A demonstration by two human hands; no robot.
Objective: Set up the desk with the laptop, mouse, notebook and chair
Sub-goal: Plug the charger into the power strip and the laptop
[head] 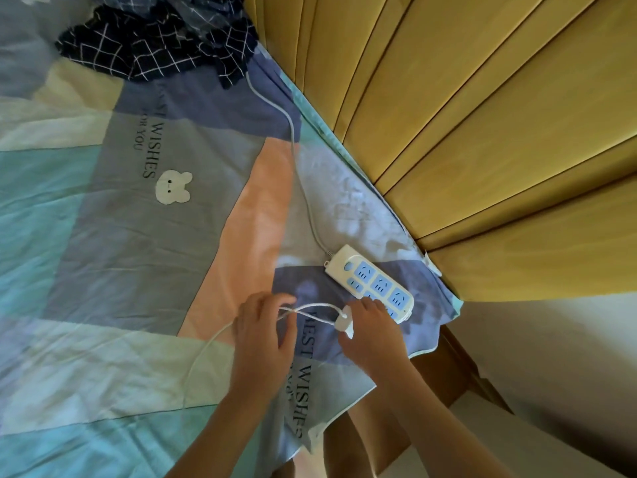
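Observation:
A white power strip (370, 282) with blue sockets lies on the patchwork bedsheet (103, 219) near the bed's right edge. Its own white lead (303, 188) runs up the bed toward the dark clothing. My right hand (370, 334) holds a white plug (344, 322) just below the strip. My left hand (263, 336) grips the thin white cable (206, 346) that runs from that plug and loops off to the lower left. No laptop, mouse, notebook, desk or chair is in view.
A yellow padded headboard (482, 132) fills the upper right. Dark checked clothing (155, 43) is piled at the top of the bed. A pale wall (558, 357) and a wooden bed frame (458, 367) lie at the lower right.

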